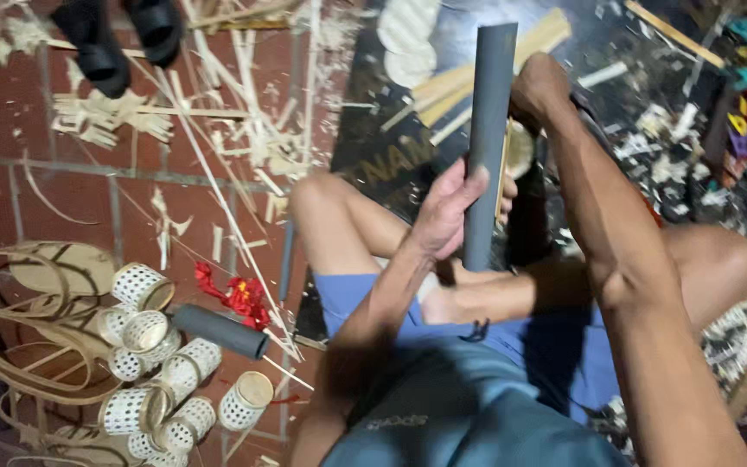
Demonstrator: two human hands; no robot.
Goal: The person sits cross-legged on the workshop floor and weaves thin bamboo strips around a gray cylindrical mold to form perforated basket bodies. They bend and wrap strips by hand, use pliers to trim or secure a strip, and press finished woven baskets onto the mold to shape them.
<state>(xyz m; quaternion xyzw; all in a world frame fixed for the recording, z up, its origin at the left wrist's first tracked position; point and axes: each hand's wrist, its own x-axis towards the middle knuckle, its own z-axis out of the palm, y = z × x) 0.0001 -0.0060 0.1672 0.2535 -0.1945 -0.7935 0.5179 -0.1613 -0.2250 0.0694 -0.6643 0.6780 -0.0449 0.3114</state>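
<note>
Left hand closed around grey tube, held upright over lap. Right hand near tube top, touching bamboo strip; grip state unclear. Woven cylinders heaped on brick floor.

Matt grey plastic on the upright pipe, smooth all along (same dull finish on the shorter pipe lying on the floor). Rough red brick underfoot, littered with pale, dry bamboo shavings. Woven white lattice on the small cylinders, soft blue cloth on the shorts.
</note>
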